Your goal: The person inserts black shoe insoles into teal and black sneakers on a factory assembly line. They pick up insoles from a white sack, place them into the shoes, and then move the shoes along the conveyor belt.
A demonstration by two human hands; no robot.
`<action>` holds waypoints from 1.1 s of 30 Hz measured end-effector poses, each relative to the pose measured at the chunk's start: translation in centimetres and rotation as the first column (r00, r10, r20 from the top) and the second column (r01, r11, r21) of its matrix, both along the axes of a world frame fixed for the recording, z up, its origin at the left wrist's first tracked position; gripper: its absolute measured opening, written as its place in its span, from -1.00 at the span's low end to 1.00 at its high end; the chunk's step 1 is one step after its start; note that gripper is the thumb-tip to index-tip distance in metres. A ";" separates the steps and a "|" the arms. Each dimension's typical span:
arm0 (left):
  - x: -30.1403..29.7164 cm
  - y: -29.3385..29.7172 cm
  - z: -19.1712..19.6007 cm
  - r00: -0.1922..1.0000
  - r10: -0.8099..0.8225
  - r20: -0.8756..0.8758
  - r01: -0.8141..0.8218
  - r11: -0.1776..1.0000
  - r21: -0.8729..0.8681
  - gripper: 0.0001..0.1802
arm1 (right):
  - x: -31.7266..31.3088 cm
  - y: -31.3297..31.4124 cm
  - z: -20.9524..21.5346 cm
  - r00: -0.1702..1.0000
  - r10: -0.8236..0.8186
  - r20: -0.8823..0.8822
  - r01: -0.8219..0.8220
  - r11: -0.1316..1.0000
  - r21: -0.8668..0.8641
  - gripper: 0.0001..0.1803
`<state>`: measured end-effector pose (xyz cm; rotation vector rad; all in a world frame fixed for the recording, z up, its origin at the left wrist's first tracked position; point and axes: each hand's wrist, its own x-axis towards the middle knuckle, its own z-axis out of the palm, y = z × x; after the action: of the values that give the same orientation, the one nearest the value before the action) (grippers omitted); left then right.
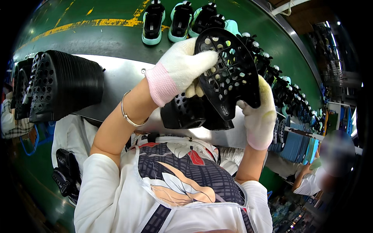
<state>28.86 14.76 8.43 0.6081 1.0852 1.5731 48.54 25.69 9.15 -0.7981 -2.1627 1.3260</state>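
Note:
Up in front of me I hold a black plastic shoe insert [233, 77], rounded at one end and pierced by many round holes. My left hand [180, 62], in a white knit glove with a pink cuff, is closed on its left edge with the thumb over the holed face. Gloved in stained white, my right hand [262, 116] grips the lower right edge; its fingertips are partly hidden behind the insert. Beneath them, similar black inserts [182, 112] rest on the metal table [126, 81], partly covered by my left hand and the raised one.
At the left of the table stands a thick nested stack of black inserts [68, 85]. Black shoes with mint soles [153, 23] line the green surface beyond, and a long row of shoes [289, 87] runs down the right. Blue sheets [293, 143] are piled near another person [309, 180].

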 end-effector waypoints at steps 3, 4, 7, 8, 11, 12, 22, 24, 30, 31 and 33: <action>0.0 0.3 0.3 0.994 0.063 -0.087 -0.067 0.997 -0.038 -0.81 | -1.4 -1.8 1.8 0.960 0.160 -0.228 -0.210 0.954 -0.215 -0.41; 0.0 0.4 0.3 0.995 0.089 -0.047 -0.089 0.996 -0.014 -0.81 | -1.5 -1.8 1.9 0.974 0.158 -0.160 -0.187 0.963 -0.192 -0.40; -0.5 0.4 0.7 0.995 0.096 -0.014 -0.096 0.995 -0.025 -0.77 | -1.6 -1.7 1.5 0.985 0.111 -0.131 -0.143 0.953 -0.266 -0.43; -0.8 0.3 0.6 0.997 0.068 0.042 -0.065 0.996 -0.068 -0.76 | -1.4 -1.7 1.3 0.981 0.120 -0.155 -0.162 0.939 -0.303 -0.42; -1.2 0.1 -0.2 0.993 0.046 0.111 -0.033 0.993 -0.117 -0.73 | -1.0 -1.2 1.2 0.971 0.182 -0.155 -0.231 0.875 -0.426 -0.40; -1.2 0.1 -0.5 0.992 0.045 0.121 -0.031 0.993 -0.113 -0.73 | -0.7 -1.2 1.0 0.979 0.164 -0.117 -0.199 0.886 -0.420 -0.37; -1.3 0.5 -1.8 0.984 0.076 0.159 -0.078 0.997 0.007 -0.65 | -2.6 -1.4 0.3 0.975 0.076 -0.211 -0.125 0.965 -0.231 -0.07; -1.2 0.3 -0.9 0.971 0.085 0.222 -0.109 0.989 0.100 -0.64 | -3.5 -0.9 2.3 0.994 0.104 -0.027 -0.097 0.973 0.208 -0.07; -2.2 -0.7 -2.9 0.966 0.182 0.185 -0.213 0.963 0.164 -0.62 | -7.5 -1.5 3.7 0.875 0.325 0.360 -0.484 0.632 0.606 -0.14; -2.4 -0.9 -3.1 0.938 0.210 0.276 -0.258 0.954 0.151 -0.64 | -8.3 -1.5 3.4 0.865 0.386 0.320 -0.501 0.670 0.547 -0.21; -2.7 -1.0 -4.4 0.905 0.341 0.254 -0.381 0.916 0.126 -0.63 | -9.5 -1.1 2.5 0.886 0.343 0.313 -0.464 0.692 0.553 -0.33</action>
<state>26.14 13.77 4.06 0.3368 0.9290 2.0239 39.06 24.62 11.60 -0.1747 -2.8027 0.6163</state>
